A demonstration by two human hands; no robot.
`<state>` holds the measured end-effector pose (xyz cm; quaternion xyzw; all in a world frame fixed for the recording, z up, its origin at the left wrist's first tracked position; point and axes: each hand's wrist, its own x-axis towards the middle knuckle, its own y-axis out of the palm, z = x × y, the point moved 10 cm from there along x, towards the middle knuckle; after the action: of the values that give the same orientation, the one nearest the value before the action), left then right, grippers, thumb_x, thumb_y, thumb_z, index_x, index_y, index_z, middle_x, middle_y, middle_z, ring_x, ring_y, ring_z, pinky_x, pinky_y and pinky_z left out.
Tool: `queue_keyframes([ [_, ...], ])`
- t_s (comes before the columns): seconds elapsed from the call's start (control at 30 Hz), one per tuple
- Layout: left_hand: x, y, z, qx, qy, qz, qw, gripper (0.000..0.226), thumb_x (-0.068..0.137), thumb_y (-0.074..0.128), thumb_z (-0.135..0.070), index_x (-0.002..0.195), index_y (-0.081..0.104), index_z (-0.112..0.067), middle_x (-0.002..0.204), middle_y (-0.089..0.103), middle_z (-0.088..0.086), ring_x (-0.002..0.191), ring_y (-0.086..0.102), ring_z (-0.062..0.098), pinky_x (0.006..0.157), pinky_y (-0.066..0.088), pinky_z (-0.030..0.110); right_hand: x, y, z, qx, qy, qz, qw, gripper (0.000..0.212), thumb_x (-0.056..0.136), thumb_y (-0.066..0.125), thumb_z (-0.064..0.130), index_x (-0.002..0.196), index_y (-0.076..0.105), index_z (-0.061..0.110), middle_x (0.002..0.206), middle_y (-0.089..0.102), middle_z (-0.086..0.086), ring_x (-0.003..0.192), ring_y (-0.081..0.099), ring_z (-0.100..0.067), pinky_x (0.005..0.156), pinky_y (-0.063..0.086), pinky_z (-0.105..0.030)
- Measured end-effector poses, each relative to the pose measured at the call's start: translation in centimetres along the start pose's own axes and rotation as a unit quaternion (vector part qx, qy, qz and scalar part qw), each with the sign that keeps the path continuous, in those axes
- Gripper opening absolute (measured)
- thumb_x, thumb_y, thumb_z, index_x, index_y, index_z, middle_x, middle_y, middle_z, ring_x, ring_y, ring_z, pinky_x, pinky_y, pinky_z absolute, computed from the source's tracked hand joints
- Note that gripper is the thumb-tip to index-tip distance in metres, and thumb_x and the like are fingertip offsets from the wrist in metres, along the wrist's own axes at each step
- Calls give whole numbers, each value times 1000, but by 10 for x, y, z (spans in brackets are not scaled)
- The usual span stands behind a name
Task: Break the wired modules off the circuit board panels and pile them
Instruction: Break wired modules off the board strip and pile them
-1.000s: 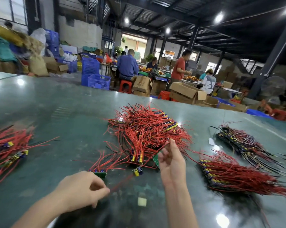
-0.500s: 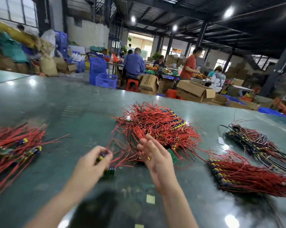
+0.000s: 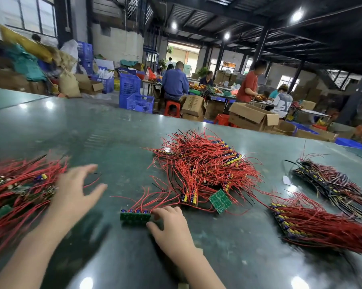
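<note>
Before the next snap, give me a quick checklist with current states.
1. Right hand grips the green panel strip: ok.
2. Left hand free, fingers spread: ok.
3. Left hand on the strip for the break: not ok, it is by the left pile.
4. Strip wires clear of the centre heap: cannot tell.
5. Bare table between the piles: ok.

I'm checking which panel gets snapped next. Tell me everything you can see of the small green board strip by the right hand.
The green board strip is a narrow rectangular panel piece, lying nearly flat on the green table. Small blue components line its far edge, and thin red wires arc from them towards the central pile. The right hand grips its right end, fingers on top, thumb at the near edge.
</note>
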<state>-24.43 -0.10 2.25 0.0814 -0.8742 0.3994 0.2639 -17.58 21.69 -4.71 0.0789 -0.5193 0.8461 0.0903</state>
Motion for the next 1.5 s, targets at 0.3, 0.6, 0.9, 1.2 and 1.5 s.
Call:
queue_keyframes([
  [0.3, -28, 69, -43, -187, 6, 190, 964, 27, 69, 81, -7, 73, 65, -28, 72, 71, -9, 70, 63, 0, 66, 44, 10, 4, -19, -2, 202, 25, -69, 977, 16, 81, 68, 18, 96, 69, 12, 86, 55, 13, 84, 52, -5, 77, 36, -9],
  [0.6, -35, 68, -56, -480, -81, 120, 865, 26, 65, 74, -10, 91, 66, -10, 85, 73, -4, 79, 65, 2, 73, 49, 11, 3, -42, -10, 400, 60, -116, 907, 14, 84, 67, 7, 88, 66, 20, 83, 66, 5, 73, 59, 3, 73, 45, -12],
  [0.9, -40, 72, -53, -463, -88, 101, 876, 33, 68, 73, 14, 90, 64, -10, 81, 72, -3, 73, 64, 5, 70, 50, 13, 3, -34, -2, 417, 51, -73, 905, 11, 82, 68, 5, 89, 67, 14, 68, 62, 10, 59, 55, 4, 65, 46, -15],
  [1.2, -45, 68, -54, -435, -91, 46, 895, 38, 64, 77, 12, 84, 65, -18, 82, 72, -5, 71, 64, 3, 70, 50, 12, -3, -47, -3, 340, 39, -138, 929, 4, 77, 73, 12, 78, 73, 15, 66, 62, 6, 60, 54, 2, 63, 41, -13],
  [1.5, -50, 53, -59, -382, -66, -30, 921, 40, 65, 79, 7, 81, 64, -26, 81, 70, -7, 74, 64, 1, 71, 48, 9, -14, -70, 1, 278, 20, -254, 926, 12, 74, 76, 9, 86, 75, 10, 79, 64, 8, 78, 58, 8, 71, 41, -3],
])
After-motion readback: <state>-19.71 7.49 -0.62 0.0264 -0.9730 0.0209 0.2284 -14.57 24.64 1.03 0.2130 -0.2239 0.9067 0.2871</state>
